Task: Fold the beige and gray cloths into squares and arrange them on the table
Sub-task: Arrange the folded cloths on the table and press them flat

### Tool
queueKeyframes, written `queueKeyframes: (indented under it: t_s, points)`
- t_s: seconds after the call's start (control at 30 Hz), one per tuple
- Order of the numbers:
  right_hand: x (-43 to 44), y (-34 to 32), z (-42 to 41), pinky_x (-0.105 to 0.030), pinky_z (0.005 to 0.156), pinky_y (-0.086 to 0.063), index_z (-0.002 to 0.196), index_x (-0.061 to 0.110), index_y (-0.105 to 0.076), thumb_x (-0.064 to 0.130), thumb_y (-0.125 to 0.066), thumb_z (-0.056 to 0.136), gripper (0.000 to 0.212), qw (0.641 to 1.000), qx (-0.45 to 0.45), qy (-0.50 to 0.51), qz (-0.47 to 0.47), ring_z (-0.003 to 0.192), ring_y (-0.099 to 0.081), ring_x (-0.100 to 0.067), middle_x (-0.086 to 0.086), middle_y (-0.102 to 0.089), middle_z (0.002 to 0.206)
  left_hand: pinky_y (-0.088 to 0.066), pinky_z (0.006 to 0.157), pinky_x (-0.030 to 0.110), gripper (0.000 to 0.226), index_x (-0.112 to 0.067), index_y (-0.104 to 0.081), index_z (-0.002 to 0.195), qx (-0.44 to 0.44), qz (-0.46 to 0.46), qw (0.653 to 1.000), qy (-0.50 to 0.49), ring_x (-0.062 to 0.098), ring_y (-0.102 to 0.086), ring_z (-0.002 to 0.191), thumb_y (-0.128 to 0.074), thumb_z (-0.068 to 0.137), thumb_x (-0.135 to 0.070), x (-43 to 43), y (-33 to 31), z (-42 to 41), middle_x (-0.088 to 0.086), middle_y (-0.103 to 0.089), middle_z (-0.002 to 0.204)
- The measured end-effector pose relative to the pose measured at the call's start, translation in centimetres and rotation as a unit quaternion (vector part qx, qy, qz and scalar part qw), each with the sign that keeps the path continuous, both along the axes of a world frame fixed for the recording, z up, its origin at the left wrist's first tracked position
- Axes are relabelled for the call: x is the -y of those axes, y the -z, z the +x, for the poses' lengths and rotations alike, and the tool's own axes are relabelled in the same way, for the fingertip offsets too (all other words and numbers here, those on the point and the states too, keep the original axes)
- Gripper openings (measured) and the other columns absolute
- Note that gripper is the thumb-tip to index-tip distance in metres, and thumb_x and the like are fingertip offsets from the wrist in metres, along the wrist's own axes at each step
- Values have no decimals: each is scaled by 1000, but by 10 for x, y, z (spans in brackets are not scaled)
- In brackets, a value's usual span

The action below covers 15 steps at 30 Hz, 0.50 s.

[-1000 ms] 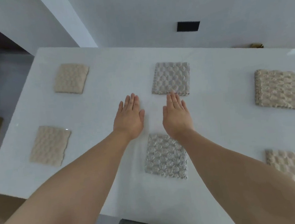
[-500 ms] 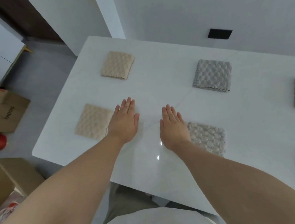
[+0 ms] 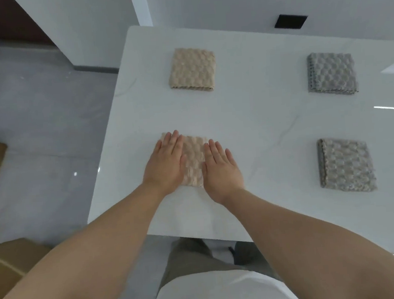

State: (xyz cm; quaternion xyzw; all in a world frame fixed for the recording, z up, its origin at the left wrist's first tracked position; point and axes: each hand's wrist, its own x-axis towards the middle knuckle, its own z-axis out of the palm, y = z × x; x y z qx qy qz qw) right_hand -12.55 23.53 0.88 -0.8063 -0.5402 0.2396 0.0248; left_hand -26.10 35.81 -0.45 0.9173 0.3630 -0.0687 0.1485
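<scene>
Left hand and right hand press straight, empty fingers on the folded beige textured square cloth, probably flattening its layers against the white bench.

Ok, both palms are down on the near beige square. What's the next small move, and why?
Probably lift both hands straight up. The left hand and right hand lie flat on the near beige cloth, which already looks folded square, roughly in line with the far beige cloth and level with the near gray cloth. Sliding the hands off sideways could drag it askew.
</scene>
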Motion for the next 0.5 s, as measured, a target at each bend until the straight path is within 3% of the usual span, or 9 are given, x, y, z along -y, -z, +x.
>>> queueKeyframes:
  t_s: [0.13, 0.37, 0.5]
  points:
    - [-32, 20, -28, -39, 126, 8, 161, 11, 3, 31, -14, 109, 59, 1000, 5, 19, 3, 155, 15, -17, -3, 9, 170, -11, 127, 40, 69, -5, -24, 158, -3, 22, 998, 57, 25, -11, 156, -4, 101, -38, -21, 21, -5, 10, -17, 168]
    - [-34, 61, -30, -50, 125, 6, 162, 17, 5, 43, -4, 108, 61, 998, 41, 52, 11, 153, 20, -10, 5, 11, 169, -11, 126, 49, 61, -8, -20, 160, 17, 40, 996, 83, 23, -7, 157, -21, 107, -38, -34, 55, -19, 8, -15, 169]
    - [-34, 65, -34, -52, 125, 7, 162, 17, 4, 43, -3, 107, 61, 996, 51, 69, 17, 154, 18, -11, 5, 9, 169, -9, 125, 51, 63, -9, -16, 161, 18, 54, 995, 86, 21, -4, 157, -19, 106, -40, -35, 57, -19, 7, -12, 169]
